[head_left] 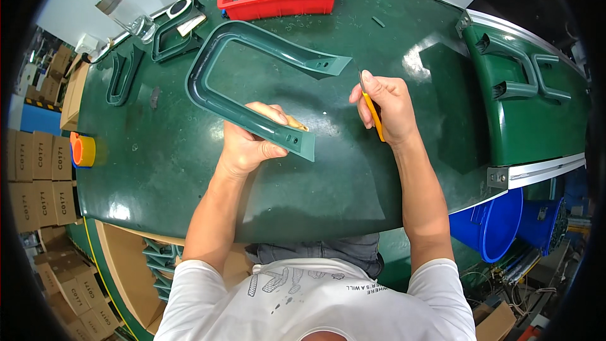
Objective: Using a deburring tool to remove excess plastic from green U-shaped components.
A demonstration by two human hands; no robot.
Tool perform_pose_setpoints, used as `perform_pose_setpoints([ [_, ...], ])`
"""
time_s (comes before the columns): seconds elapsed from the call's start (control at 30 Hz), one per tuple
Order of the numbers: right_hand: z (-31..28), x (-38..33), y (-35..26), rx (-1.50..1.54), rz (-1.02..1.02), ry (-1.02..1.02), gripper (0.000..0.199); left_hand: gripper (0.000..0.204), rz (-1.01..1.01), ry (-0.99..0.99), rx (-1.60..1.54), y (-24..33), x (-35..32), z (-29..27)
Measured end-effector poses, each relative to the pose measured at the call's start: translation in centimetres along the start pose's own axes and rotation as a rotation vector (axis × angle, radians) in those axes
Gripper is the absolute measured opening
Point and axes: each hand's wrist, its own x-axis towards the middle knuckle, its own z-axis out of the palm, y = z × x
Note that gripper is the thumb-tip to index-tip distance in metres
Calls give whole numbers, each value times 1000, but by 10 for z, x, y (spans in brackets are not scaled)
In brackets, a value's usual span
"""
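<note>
Green U-shaped channel (pixel 201 74) sits in left fingers (pixel 267 110).

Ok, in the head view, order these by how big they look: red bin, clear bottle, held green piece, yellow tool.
1. Held green piece
2. Red bin
3. Clear bottle
4. Yellow tool, partly hidden by the right hand

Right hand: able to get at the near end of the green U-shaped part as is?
Likely yes: the right hand, holding a yellow-handled tool, is just right of the green U-shaped part, with open space between.
</note>
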Motion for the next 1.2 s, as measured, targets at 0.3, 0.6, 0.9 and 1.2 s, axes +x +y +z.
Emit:
perform_pose_setpoints([
  [0.3,-1,1,2,-28,6,40,48,43,-10,-22,-7,3,1,1],
  [0.6,-2,0,1,-25,7,25,46,44,-14,-38,-21,3,1,1],
  [0.9,-1,0,5,-26,-5,32,48,45,-21,25,-7,2,1,3],
  [1.2,13,0,20,-253,-275,92,39,42,-59,314,119,12,8,2],
])
